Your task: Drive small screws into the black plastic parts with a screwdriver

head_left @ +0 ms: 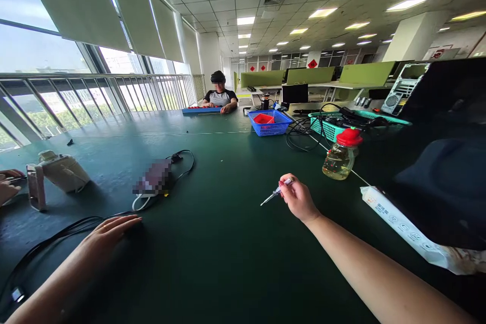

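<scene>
A wide, dark green table [228, 243] with a smooth matte top fills the view. The right hand [298, 197] hangs just above it, fingertips pinched shut around the handle of a screwdriver [274, 193]. The tool is thin, with a clear handle and a bright metal shaft. Its long axis runs slantwise, the tip pointing down and left toward the table, the handle up and right inside the fingers.

The left hand [110, 233] lies flat, palm down, well to the left of the screwdriver, fingers stretched out and holding nothing. It rests beside black cables [56, 235] that curl across the table. Beyond that hand sits a blurred-out small device [154, 178] with a white cord and a black one, and farther left a white plastic unit [63, 172] stands beside someone else's hand [7, 185] at the frame edge.

Beyond the screwdriver and to its right stands a clear rounded bottle [339, 158] of yellowish liquid with a red cap. Right of the screwdriver lies a long white paper packet [402, 228], partly under a dark bulky shape. Farther back are a blue mesh basket [270, 124] holding a red tray, a teal basket [328, 126] tangled with black wires, and a seated person [220, 96] at the table's far end. Nothing lies between the screwdriver and the table.
</scene>
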{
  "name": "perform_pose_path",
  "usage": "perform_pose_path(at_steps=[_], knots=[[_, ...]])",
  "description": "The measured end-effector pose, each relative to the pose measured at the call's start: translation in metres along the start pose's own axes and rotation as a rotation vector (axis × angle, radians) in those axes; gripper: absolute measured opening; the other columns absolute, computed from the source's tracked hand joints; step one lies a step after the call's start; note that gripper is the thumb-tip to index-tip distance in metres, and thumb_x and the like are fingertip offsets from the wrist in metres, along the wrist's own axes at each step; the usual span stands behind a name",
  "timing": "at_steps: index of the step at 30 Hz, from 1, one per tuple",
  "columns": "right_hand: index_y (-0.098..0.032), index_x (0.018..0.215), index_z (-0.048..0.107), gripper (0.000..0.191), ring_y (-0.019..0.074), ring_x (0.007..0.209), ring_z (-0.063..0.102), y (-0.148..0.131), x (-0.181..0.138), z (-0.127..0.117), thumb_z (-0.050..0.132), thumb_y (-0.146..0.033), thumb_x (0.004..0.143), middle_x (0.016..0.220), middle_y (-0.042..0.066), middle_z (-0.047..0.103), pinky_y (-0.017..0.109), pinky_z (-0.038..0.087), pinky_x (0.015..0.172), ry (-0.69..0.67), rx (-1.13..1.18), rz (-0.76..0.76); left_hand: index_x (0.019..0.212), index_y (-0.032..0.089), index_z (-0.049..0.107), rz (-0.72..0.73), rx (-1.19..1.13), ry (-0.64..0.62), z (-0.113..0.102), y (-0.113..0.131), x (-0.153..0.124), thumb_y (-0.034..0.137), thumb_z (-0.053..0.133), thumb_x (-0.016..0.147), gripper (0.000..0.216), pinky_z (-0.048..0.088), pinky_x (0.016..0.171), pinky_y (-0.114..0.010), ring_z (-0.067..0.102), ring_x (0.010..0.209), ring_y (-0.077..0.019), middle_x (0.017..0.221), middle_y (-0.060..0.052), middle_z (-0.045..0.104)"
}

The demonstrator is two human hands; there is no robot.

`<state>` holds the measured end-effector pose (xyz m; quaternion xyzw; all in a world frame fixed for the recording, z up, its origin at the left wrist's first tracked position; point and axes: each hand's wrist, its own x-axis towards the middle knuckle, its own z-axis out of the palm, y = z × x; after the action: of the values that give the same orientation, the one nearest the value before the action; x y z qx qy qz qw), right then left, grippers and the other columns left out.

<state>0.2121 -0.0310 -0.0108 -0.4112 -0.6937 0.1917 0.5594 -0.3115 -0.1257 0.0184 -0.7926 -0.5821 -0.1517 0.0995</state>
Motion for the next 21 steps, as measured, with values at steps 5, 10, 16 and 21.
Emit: perform_pose_path(at_steps=[5, 10, 16, 21], knots=[[-0.023, 0.084, 0.050, 0.025, 0.0111, 0.046, 0.048, 0.0009, 0.0005, -0.0003, 0.047, -0.044, 0.096, 0.058, -0.004, 0.050, 0.022, 0.041, 0.045, -0.001, -0.019, -0.010, 0.118, 0.039, 0.066, -0.047, -0.068, -0.029, 0.0000, -0.0087, 0.0015, 0.036, 0.042, 0.085, 0.041, 0.054, 0.100, -0.044, 0.068, 0.112, -0.0224, 0.125, 0.006, 0.070], [-0.022, 0.084, 0.050, 0.024, 0.0109, 0.046, 0.048, 0.0022, 0.0004, -0.0003, 0.047, -0.043, 0.096, 0.059, -0.004, 0.051, 0.022, 0.040, 0.046, 0.006, -0.019, -0.019, 0.120, 0.046, 0.063, -0.093, -0.137, -0.037, 0.0023, -0.0087, 0.0032, 0.037, 0.045, 0.084, 0.041, 0.052, 0.101, -0.041, 0.068, 0.110, -0.0204, 0.124, 0.013, 0.070], [-0.023, 0.084, 0.050, 0.024, 0.0110, 0.046, 0.048, 0.0031, -0.0003, 0.0003, 0.047, -0.043, 0.096, 0.060, -0.004, 0.050, 0.023, 0.041, 0.047, -0.002, -0.010, -0.011, 0.114, 0.047, 0.066, -0.140, -0.147, -0.034, 0.0000, -0.0054, 0.0020, 0.040, 0.045, 0.081, 0.040, 0.053, 0.100, -0.040, 0.069, 0.106, -0.0208, 0.120, 0.013, 0.072], [-0.023, 0.084, 0.050, 0.024, 0.0112, 0.046, 0.048, 0.0016, 0.0000, 0.0011, 0.047, -0.043, 0.096, 0.059, -0.004, 0.050, 0.023, 0.041, 0.047, -0.001, -0.002, -0.007, 0.116, 0.041, 0.067, -0.167, -0.152, -0.051, -0.0023, -0.0011, 0.0016, 0.037, 0.044, 0.081, 0.042, 0.052, 0.102, -0.038, 0.068, 0.110, -0.0200, 0.122, 0.008, 0.071]])
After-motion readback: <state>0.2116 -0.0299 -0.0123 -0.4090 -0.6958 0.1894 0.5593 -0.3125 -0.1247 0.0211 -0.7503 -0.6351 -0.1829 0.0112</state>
